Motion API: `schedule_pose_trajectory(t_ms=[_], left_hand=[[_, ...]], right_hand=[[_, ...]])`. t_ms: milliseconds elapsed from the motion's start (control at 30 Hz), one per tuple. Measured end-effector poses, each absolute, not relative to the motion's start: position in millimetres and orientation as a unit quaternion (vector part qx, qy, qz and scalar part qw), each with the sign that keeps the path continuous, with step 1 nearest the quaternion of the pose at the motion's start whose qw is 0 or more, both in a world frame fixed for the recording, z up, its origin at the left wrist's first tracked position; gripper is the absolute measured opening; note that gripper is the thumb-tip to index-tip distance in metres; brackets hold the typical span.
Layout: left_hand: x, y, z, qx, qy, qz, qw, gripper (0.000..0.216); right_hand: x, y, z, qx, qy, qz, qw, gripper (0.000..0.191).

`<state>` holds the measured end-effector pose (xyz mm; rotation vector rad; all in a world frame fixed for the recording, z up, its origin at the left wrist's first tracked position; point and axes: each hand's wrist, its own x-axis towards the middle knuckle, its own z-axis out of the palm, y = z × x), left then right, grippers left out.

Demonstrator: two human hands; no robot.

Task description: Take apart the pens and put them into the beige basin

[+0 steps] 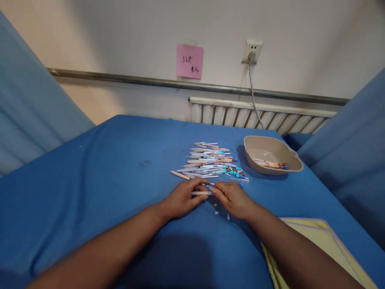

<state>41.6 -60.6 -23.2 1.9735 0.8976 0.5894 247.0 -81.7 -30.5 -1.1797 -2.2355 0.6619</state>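
Note:
My left hand has its fingers closed around a pale pen barrel that points to the right. At the barrel's right end my right hand is closed in a pinch, its fingertips touching the left hand's. Exactly what sits between the right fingers is mostly hidden. Just beyond both hands lies a spread of disassembled pen parts, with pastel barrels on the left and thin refills and coloured ends on the right. Small white pieces are scattered on the blue cover below my right hand.
A beige plastic basin at the right holds several orange-and-white pens. A yellow cloth lies under my right forearm. Behind the table are a radiator, a metal rail and a plugged-in cord. Blue curtains hang at both sides.

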Motion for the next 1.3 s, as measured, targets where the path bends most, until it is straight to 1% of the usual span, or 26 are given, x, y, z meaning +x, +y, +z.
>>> schedule_pose_trajectory(t_ms=[67, 100, 133, 200, 300, 400, 467, 533, 600, 700, 800, 967, 1033, 1133, 1200, 1300], left_hand=[[41.6, -60.5, -23.0, 0.791, 0.359, 0.236, 0.435, 0.031], [41.6, -60.4, -22.9, 0.791, 0.359, 0.237, 0.435, 0.031], [41.5, -60.2, -23.0, 0.791, 0.36, 0.237, 0.434, 0.031], [41.0, -59.8, -23.3, 0.791, 0.365, 0.24, 0.428, 0.031], [40.2, -58.7, -23.8, 0.787, 0.372, 0.248, 0.424, 0.031], [39.4, -56.9, -23.4, 0.773, 0.371, 0.262, 0.443, 0.03], [39.2, -55.8, -22.7, 0.756, 0.372, 0.261, 0.471, 0.03], [39.5, -55.6, -21.9, 0.734, 0.37, 0.256, 0.509, 0.032], [40.3, -56.2, -21.3, 0.714, 0.357, 0.244, 0.55, 0.034], [42.4, -58.2, -21.4, 0.685, 0.333, 0.23, 0.605, 0.042], [44.7, -60.3, -21.7, 0.664, 0.322, 0.231, 0.634, 0.048], [47.4, -62.5, -19.9, 0.66, 0.333, 0.264, 0.62, 0.046], [47.6, -61.8, -19.5, 0.654, 0.337, 0.276, 0.619, 0.047], [47.6, -59.4, -21.1, 0.64, 0.333, 0.282, 0.632, 0.047], [48.0, -58.4, -22.9, 0.629, 0.319, 0.279, 0.651, 0.047], [49.5, -59.6, -24.1, 0.617, 0.309, 0.271, 0.671, 0.048]], right_hand=[[246.6, -81.9, -30.6, -0.447, -0.807, 0.259, 0.286, 0.018], [246.4, -82.1, -30.8, -0.451, -0.8, 0.262, 0.295, 0.019], [246.3, -82.2, -30.9, -0.453, -0.799, 0.262, 0.298, 0.018], [246.1, -81.7, -31.2, -0.448, -0.805, 0.256, 0.293, 0.011], [245.7, -79.6, -32.2, -0.443, -0.799, 0.272, 0.303, 0.02], [244.2, -76.9, -34.5, -0.441, -0.73, 0.371, 0.368, 0.021], [242.5, -75.6, -36.2, -0.417, -0.671, 0.454, 0.412, 0.028], [240.6, -75.2, -37.0, -0.386, -0.632, 0.518, 0.429, 0.03], [238.9, -75.5, -36.6, -0.367, -0.618, 0.55, 0.426, 0.028], [236.6, -77.1, -34.5, -0.341, -0.611, 0.576, 0.422, 0.027], [234.4, -78.5, -33.1, -0.323, -0.598, 0.589, 0.437, 0.026], [231.8, -78.9, -33.8, -0.362, -0.591, 0.552, 0.463, 0.027], [230.7, -78.1, -33.9, -0.348, -0.569, 0.573, 0.476, 0.028], [229.3, -76.3, -33.0, -0.298, -0.539, 0.625, 0.48, 0.038], [228.6, -75.5, -32.2, -0.277, -0.541, 0.637, 0.474, 0.033], [227.5, -76.1, -32.5, -0.289, -0.555, 0.618, 0.476, 0.027]])
